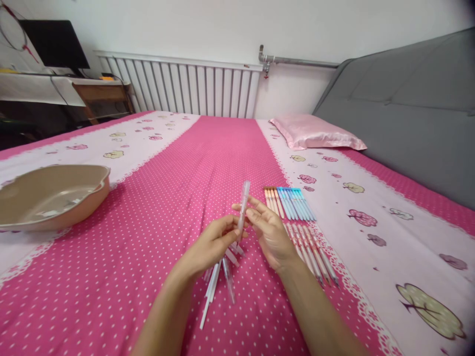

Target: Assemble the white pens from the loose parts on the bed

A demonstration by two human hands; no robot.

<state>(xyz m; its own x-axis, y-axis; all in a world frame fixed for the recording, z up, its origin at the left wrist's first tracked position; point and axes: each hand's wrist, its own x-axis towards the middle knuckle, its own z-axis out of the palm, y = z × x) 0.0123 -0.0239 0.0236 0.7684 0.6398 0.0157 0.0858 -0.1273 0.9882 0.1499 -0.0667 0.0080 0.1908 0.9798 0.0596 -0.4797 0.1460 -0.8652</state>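
Both my hands hold one pale, see-through pen (245, 194) upright above the bed. My left hand (213, 243) pinches it near the lower end, while my right hand (271, 232) has its thumb and fingers closed around the middle. Beneath them lie several loose pen parts: thin white sticks (212, 287) and a clear tube (228, 282), partly covered by my left hand. To the right, a row of orange-brown pens (273, 202) and blue pens (296, 203) lies side by side. Nearer to me is a second row of pale pinkish pens (309, 249), partly behind my right arm.
A beige plastic basin (87, 205) with small pale pieces inside stands on the left of the bed. The pink dotted bedsheet (156, 212) spreads all around. A pink pillow (317, 131) lies by the grey headboard (404, 109). Behind are a white radiator (185, 84) and a desk with a monitor (55, 44).
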